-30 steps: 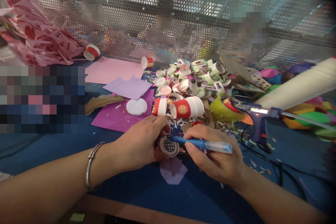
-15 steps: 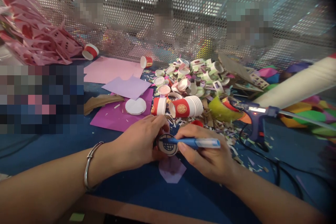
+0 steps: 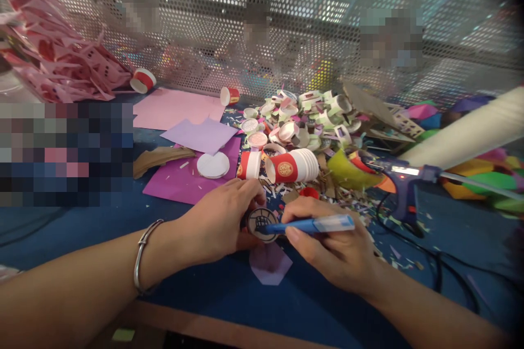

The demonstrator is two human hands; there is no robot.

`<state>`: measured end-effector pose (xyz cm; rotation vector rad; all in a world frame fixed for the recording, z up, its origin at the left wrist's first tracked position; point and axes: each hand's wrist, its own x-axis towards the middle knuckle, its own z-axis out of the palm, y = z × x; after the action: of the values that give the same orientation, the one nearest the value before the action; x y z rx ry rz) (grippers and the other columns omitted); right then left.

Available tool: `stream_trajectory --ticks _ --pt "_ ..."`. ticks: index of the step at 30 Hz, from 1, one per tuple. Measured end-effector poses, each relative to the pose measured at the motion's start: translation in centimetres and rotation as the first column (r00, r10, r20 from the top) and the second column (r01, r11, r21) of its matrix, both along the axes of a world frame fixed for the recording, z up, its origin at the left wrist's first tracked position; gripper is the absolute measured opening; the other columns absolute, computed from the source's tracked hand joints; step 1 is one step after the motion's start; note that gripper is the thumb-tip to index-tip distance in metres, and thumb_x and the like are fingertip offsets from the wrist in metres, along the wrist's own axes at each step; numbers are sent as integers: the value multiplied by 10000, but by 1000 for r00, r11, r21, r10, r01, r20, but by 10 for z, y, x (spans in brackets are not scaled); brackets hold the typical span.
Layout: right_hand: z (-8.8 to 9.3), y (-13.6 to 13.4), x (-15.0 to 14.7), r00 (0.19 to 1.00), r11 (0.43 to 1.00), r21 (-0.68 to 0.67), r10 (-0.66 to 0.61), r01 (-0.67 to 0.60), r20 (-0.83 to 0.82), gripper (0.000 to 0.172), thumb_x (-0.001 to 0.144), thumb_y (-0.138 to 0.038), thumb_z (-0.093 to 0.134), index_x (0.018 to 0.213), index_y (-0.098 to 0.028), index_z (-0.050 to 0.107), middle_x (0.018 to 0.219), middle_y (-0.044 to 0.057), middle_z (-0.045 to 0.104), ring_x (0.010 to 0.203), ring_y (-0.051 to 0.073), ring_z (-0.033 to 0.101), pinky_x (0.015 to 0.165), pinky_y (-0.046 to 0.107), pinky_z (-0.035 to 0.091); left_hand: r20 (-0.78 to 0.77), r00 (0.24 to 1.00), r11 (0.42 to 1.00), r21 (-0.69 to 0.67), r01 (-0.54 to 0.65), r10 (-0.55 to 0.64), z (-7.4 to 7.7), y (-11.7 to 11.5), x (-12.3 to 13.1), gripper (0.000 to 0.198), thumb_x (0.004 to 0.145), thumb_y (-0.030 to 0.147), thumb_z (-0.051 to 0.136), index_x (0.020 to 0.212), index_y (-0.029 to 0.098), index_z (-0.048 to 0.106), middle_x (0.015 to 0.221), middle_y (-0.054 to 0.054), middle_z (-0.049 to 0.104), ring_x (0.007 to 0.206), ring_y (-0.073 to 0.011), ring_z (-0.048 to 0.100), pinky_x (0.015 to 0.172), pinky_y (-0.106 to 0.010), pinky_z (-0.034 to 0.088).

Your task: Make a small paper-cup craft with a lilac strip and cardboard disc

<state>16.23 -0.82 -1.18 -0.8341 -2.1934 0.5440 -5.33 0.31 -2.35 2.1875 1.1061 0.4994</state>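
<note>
My left hand wraps its fingers round a small cup-like piece whose round face is turned up toward me. Dark crossing lines form a grid on that face, within a dark rim. Between the thumb and fingers of my right hand is a blue pen with a clear cap on its back end. Its tip rests at the grid, where contact is hard to make out. Below both hands lies a lilac paper piece with cut corners. Just beyond are stacked red-and-white paper cups.
A heap of cut cup pieces and paper scraps spreads behind the cups. At right stand a glue gun with its cable and a white tube. Purple paper bears a white disc. Perforated metal rises behind.
My right hand has moved slightly right and down, taking the pen tip from the grid's upper left toward its lower part. My left hand keeps its hold on the round piece.
</note>
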Motion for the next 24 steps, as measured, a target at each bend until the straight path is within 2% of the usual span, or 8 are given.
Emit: stream_trajectory --ticks 10,14,18,24 --pt "-4 -3 2 1000 990 -137 -14 13 -8 90 873 -170 544 840 -193 625 676 -32 617 578 92 567 567 225 461 -28 1000 999 40 -7 8 1 -2 2 461 689 290 815 1025 183 518 996 -51 618 896 -234 581 712 -346 441" --pt "-3 -1 5 999 984 -175 -44 40 -15 89 881 -176 544 847 -210 619 632 -55 592 519 82 535 514 218 439 -18 1000 997 74 -1 2 0 -4 3 439 708 302 784 1034 178 517 998 -58 630 926 -245 594 747 -364 458" --pt "-3 -1 8 997 979 -195 -70 62 -36 95 873 -176 543 826 -208 619 621 -59 579 504 76 526 483 209 426 -28 1000 994 110 -5 9 -2 -6 3 395 724 303 750 1005 189 497 1005 -61 637 913 -248 602 726 -370 458" --pt "-2 0 8 997 982 -177 -75 71 -19 87 862 -184 547 820 -202 621 637 -53 594 524 77 535 512 219 435 -16 1000 990 138 1 1 -6 -6 2 414 709 287 752 1007 207 476 978 -37 636 866 -230 605 698 -356 442"
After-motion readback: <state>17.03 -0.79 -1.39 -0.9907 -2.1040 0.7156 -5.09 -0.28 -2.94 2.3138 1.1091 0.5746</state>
